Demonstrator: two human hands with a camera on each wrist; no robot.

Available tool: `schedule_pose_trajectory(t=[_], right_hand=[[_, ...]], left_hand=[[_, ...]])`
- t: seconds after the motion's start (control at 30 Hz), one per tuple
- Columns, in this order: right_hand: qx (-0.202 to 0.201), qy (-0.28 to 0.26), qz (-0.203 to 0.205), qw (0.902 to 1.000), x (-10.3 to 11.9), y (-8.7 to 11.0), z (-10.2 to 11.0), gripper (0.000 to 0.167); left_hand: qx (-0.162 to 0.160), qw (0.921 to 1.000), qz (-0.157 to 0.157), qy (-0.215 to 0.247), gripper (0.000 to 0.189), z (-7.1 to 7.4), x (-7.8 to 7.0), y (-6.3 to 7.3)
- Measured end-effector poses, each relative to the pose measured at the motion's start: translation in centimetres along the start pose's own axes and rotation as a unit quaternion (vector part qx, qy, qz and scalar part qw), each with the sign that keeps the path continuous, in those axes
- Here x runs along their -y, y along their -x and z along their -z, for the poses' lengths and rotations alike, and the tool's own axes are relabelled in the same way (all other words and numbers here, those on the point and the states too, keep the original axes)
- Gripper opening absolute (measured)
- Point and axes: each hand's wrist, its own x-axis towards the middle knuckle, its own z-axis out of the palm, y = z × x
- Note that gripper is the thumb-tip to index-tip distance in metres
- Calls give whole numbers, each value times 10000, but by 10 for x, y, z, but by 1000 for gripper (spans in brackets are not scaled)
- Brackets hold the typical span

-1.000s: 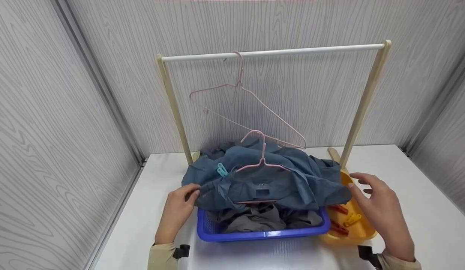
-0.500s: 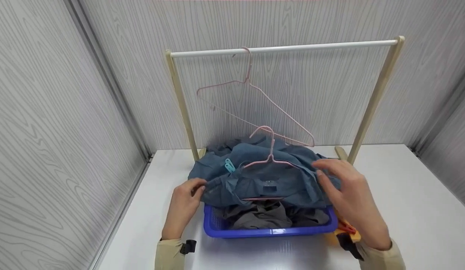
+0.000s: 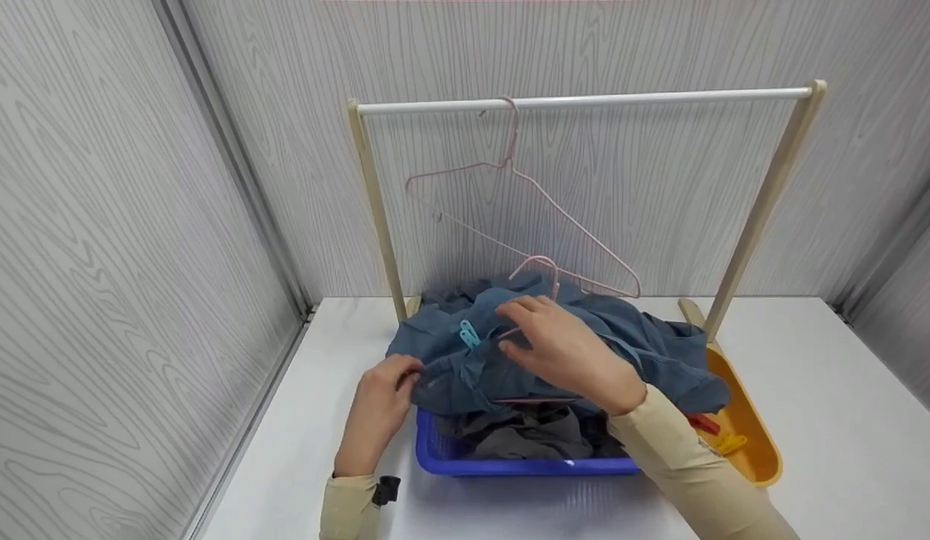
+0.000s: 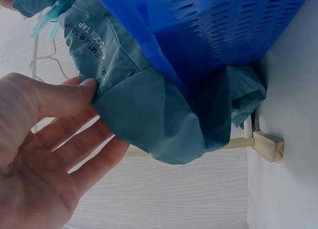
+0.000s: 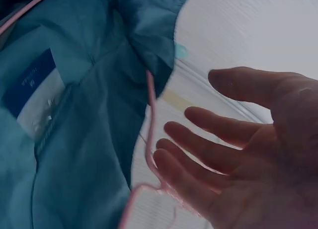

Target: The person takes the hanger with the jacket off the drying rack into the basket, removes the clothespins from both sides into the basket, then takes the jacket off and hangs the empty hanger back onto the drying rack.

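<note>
A blue-teal shirt [image 3: 675, 371] lies spread over a blue basket [image 3: 502, 468], with a pink wire hanger [image 3: 544, 259] inside it and the hook sticking up. My left hand [image 3: 386, 401] pinches the shirt's left edge between thumb and fingers; printed lettering shows near there in the left wrist view. A teal clothespin [image 3: 469, 335] is on the shirt to the left of the hook. My right hand [image 3: 566, 349] hovers over the middle, in front of the hanger, its fingers spread and holding nothing in the right wrist view. It hides part of the collar.
Behind stands a wooden rack with a white bar [image 3: 622, 99], from which a second pink hanger [image 3: 465, 166] hangs. At the right, a yellow basket [image 3: 769, 461] holds red and yellow clothespins. Dark grey cloth [image 3: 532, 439] fills the blue basket. Walls close off the back and sides.
My right hand has moved left from the shirt's right edge to its middle, over the hanger. The left hand still pinches the left edge. The head view has shifted slightly.
</note>
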Motion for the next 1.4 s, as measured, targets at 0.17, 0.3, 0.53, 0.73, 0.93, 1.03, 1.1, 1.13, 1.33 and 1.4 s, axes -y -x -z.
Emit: schedule_pose_trajectory(t=[0.17,0.3,0.53,0.73,0.93,1.03,1.1,1.13,1.33,1.4], right_hand=[[444,80,-292,9986,9,-14,-13,52],[453,-72,-128,9989,16,-23,-25,54],[-291,152,454,9984,20,-25,-39,37],[-642,602,644,9940,22,-22,-41,28],[-1072,791,701,9886,22,-22,-47,21],[-1420,785,802,9835,22,-22,-46,18],[-1600,712,847,9809,23,-21,-44,18],[-1653,670,849,9803,23,-20,-43,18],[-1583,309,547,9854,22,-2,-28,30],[-1579,158,406,9865,19,8,-20,33]], left_hand=[[8,10000,-63,-45,17,0,-1,3],[-57,10000,-13,-69,18,2,-3,1],[45,9999,-86,-59,16,2,-2,-2],[69,9998,-157,-32,16,3,-3,-3],[75,9998,-164,-72,16,1,-2,-2],[63,9998,-168,-59,17,0,-2,-2],[58,9998,-158,-56,17,0,-2,-2],[58,9999,-146,-53,17,0,-2,-2],[35,9998,-171,-71,16,0,-1,-2],[24,9998,-184,-87,17,0,-1,-2]])
